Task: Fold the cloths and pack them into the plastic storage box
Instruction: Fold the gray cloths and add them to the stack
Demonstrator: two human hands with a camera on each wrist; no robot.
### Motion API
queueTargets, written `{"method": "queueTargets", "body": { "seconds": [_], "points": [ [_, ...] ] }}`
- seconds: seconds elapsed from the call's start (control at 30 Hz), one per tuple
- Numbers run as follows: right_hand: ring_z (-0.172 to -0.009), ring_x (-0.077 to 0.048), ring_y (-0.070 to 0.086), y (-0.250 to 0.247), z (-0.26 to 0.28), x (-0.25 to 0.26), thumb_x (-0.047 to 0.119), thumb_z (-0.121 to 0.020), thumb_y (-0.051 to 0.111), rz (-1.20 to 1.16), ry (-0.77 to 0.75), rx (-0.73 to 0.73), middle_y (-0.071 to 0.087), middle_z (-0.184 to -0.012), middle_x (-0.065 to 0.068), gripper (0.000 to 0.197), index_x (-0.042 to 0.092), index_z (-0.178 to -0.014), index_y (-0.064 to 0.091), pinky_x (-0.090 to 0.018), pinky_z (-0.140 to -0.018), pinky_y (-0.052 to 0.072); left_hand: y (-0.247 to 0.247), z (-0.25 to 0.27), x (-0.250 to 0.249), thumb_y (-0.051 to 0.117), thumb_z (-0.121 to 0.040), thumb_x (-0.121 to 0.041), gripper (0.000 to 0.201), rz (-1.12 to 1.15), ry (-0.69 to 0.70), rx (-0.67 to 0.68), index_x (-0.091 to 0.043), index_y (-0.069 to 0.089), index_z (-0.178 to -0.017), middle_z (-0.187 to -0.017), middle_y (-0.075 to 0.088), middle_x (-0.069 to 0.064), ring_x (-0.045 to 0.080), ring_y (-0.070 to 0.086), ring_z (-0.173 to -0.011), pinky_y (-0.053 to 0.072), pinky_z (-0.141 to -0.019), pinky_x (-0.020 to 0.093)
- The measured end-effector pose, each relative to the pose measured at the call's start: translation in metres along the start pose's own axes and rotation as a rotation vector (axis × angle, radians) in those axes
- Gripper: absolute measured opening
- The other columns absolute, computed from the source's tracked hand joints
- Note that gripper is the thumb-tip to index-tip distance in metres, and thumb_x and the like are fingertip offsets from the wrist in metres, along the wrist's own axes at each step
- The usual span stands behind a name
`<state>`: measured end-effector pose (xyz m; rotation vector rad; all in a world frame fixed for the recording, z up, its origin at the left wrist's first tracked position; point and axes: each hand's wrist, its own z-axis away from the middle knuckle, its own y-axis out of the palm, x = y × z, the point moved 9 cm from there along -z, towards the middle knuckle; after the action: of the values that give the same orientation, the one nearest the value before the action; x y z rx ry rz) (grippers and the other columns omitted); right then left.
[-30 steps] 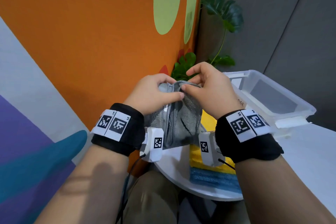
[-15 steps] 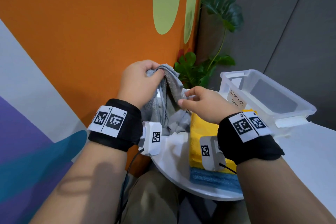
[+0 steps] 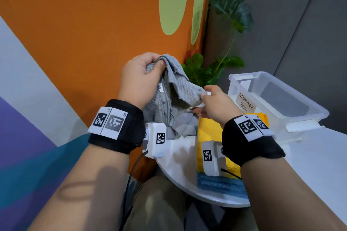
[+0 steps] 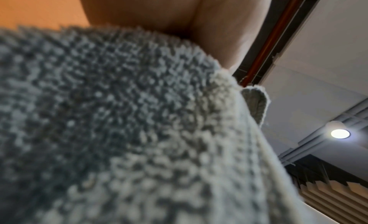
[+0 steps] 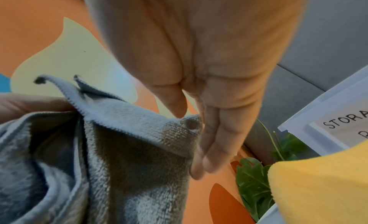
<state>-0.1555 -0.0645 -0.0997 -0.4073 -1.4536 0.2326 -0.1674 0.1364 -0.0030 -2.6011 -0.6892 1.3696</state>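
Observation:
A grey terry cloth (image 3: 169, 99) hangs bunched in the air between both hands, its lower end trailing onto the round white table (image 3: 178, 165). My left hand (image 3: 142, 75) grips its top edge, thumb pressed on the fabric. Lower and to the right, my right hand (image 3: 210, 99) pinches another edge of the grey cloth (image 5: 169, 130) between thumb and fingers. In the left wrist view the grey cloth (image 4: 119, 125) fills most of the picture. A yellow cloth (image 3: 208, 133) lies on a blue cloth (image 3: 219, 184) on the table. The clear plastic storage box (image 3: 300, 110) stands empty at the right.
An orange wall (image 3: 93, 33) runs close along the left. A green leafy plant (image 3: 204, 71) stands behind the table by the grey partition (image 3: 281, 33). The table's white top (image 3: 319, 165) stretches to the right under the box.
The hands have drawn apart: the left rose with the cloth's top edge, the right slid down and to the right along another edge, stretching the cloth between them.

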Motion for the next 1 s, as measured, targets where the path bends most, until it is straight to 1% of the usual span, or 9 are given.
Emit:
{"method": "queueTargets", "body": {
  "seconds": [0.1,0.17,0.23,0.33,0.4,0.5,0.6,0.77,1.0],
  "points": [
    [-0.068,-0.023,0.064,-0.008,0.0,0.005,0.023,-0.1,0.037,-0.001,-0.041,-0.062,0.058,-0.099,-0.01,0.032,0.012,-0.127,0.049,-0.047,-0.08,0.057,0.002,0.001,-0.001,0.058,-0.092,-0.021,0.019,0.014,0.012,0.03,-0.034,0.065,-0.081,-0.093,0.069,-0.009,0.016,0.064,-0.093,0.051,-0.088,0.041],
    [-0.071,-0.024,0.064,-0.012,0.0,0.011,0.027,-0.098,0.042,0.041,-0.091,-0.1,0.062,-0.09,-0.01,0.024,0.012,-0.103,0.061,-0.048,-0.079,0.056,0.001,0.001,-0.001,0.058,-0.093,-0.02,0.016,0.015,0.016,0.034,-0.03,0.067,-0.084,-0.095,0.07,-0.007,0.017,0.064,-0.094,0.051,-0.088,0.041],
    [-0.078,-0.025,0.065,-0.015,-0.002,0.011,0.028,-0.093,0.05,0.081,-0.108,-0.114,0.066,-0.086,-0.01,0.021,0.013,-0.089,0.064,-0.046,-0.08,0.056,-0.002,0.0,0.0,0.057,-0.093,-0.019,0.014,0.009,0.024,0.023,-0.026,0.067,-0.086,-0.097,0.069,-0.005,0.017,0.063,-0.095,0.051,-0.089,0.04],
    [-0.07,-0.025,0.055,-0.014,-0.004,0.006,0.026,-0.087,0.057,0.074,-0.084,-0.075,0.057,-0.071,-0.011,0.027,0.002,-0.077,0.063,-0.039,-0.07,0.05,-0.006,-0.002,0.001,0.056,-0.094,-0.017,0.015,0.004,0.031,0.001,-0.024,0.068,-0.088,-0.095,0.069,-0.007,0.013,0.062,-0.094,0.05,-0.089,0.037],
    [-0.069,-0.025,0.054,-0.015,-0.004,0.004,0.025,-0.083,0.059,0.06,-0.071,-0.081,0.054,-0.069,-0.009,0.024,0.007,-0.068,0.056,-0.043,-0.071,0.053,-0.007,-0.002,0.002,0.057,-0.094,-0.017,0.015,0.015,0.027,-0.015,-0.024,0.069,-0.089,-0.093,0.069,-0.009,0.011,0.062,-0.091,0.051,-0.087,0.036],
    [-0.076,-0.026,0.059,-0.011,-0.004,0.002,0.023,-0.087,0.054,0.002,-0.041,-0.062,0.055,-0.081,-0.01,0.017,0.016,-0.074,0.044,-0.046,-0.074,0.057,-0.007,-0.002,0.003,0.057,-0.094,-0.017,0.015,0.015,0.022,-0.029,-0.025,0.069,-0.089,-0.092,0.068,-0.011,0.009,0.062,-0.089,0.052,-0.085,0.036],
    [-0.073,-0.022,0.055,-0.009,-0.004,-0.002,0.023,-0.09,0.049,-0.025,-0.008,-0.054,0.05,-0.083,-0.006,0.012,0.016,-0.083,0.041,-0.037,-0.065,0.057,-0.006,-0.002,0.004,0.057,-0.094,-0.017,0.016,0.012,0.016,-0.027,-0.026,0.068,-0.088,-0.091,0.068,-0.013,0.01,0.062,-0.09,0.052,-0.086,0.037],
    [-0.051,-0.014,0.036,-0.02,-0.003,0.003,0.031,-0.085,0.061,0.049,-0.122,-0.127,0.043,-0.062,0.003,0.028,0.021,-0.07,0.04,-0.026,-0.051,0.03,-0.017,-0.003,0.012,0.055,-0.093,-0.018,0.015,-0.085,-0.007,-0.088,-0.026,0.067,-0.09,-0.09,0.067,-0.009,0.016,0.062,-0.091,0.05,-0.085,0.036],
    [-0.061,-0.01,0.05,-0.028,0.001,0.005,0.029,-0.083,0.07,-0.215,-0.136,-0.124,0.055,-0.059,0.009,0.019,0.013,-0.072,0.069,-0.025,-0.06,0.043,-0.03,-0.004,0.034,0.054,-0.095,-0.022,0.018,-0.25,-0.123,-0.136,-0.016,0.071,-0.095,-0.095,0.07,0.004,0.029,0.063,-0.091,0.05,-0.079,0.041]
  ]
}}
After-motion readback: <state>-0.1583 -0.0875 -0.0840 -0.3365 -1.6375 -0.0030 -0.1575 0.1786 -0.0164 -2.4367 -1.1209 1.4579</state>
